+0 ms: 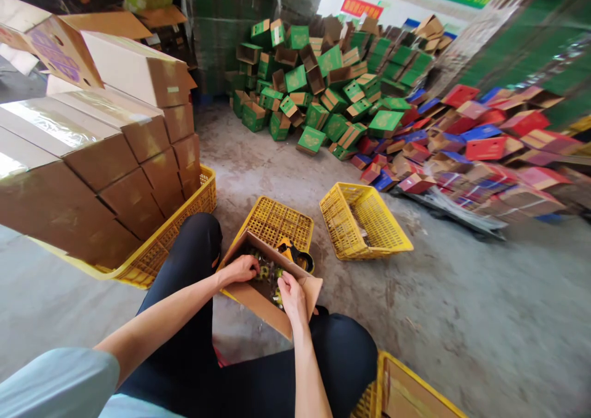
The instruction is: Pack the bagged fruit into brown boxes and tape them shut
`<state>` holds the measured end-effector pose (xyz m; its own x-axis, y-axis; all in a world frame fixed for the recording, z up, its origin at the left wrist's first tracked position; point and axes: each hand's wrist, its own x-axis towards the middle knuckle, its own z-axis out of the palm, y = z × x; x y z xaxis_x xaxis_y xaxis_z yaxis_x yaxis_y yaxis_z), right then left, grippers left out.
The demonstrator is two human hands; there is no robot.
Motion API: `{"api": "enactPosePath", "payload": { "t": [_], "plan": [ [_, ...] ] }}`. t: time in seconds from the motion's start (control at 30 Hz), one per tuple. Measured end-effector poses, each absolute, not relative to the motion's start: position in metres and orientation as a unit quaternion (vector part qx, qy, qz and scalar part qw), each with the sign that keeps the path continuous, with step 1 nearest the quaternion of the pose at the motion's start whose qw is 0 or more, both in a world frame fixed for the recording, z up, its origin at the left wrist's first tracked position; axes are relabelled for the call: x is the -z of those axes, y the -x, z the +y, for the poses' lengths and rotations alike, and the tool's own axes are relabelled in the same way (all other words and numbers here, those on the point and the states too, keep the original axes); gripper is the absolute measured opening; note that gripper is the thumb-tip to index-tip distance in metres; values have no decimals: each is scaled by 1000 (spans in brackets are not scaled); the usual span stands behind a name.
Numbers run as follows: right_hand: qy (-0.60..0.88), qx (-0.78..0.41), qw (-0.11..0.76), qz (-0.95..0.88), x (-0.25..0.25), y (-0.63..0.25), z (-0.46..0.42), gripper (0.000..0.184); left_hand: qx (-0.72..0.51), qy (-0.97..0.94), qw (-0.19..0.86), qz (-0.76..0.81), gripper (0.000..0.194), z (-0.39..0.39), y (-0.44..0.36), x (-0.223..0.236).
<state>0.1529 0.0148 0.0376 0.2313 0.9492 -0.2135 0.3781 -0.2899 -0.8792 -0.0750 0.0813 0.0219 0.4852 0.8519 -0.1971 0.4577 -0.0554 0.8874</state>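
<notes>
Working low over an open cardboard box, a person held both knees bent and apart. As the head view showed, the box was between these knees, and its opening looked upward. Its long axis ran slantwise, from the far left to the near right, and the near long flap was folded outward, toward the person. Inside lay small green-yellow things with a shiny wrapping.

The left hand came over the left end of the box, its fingers curved down to the contents; I could not tell if they pinched something. The right hand was at the right end, thumb and forefinger close together above the contents, but whether something was between them I also could not tell.

Just behind the box was a yellow crate with its grid face up, and a yellow and black tool lay there, near the far wall. Another yellow crate stood apart on the right. On the left, brown cartons were stacked, while green boxes lay heaped farther away.
</notes>
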Motion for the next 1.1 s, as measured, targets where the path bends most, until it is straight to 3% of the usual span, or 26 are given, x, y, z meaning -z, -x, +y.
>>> {"api": "enactPosePath", "payload": {
  "t": [0.13,0.37,0.5,0.6,0.73,0.93,1.1],
  "plan": [
    [694,-440,356,-444,-35,-151,15,57,-215,-713,519,420,30,81,73,-37],
    [642,-513,383,-422,-43,-154,12,59,-275,-660,571,404,34,82,70,-39],
    [644,-501,388,-429,-51,-152,12,53,-299,-538,639,462,43,81,68,-35],
    [640,-488,387,-451,-59,-149,13,44,-263,-471,669,511,63,81,67,-35],
    [621,-479,375,-495,-68,-146,14,30,-229,-393,742,492,75,81,68,-34],
    [631,-445,387,-504,-58,-150,14,18,-282,-449,722,444,55,81,70,-30],
    [625,-546,444,-339,-43,-154,12,36,-292,-574,628,436,26,82,72,-37]
  ]
}}
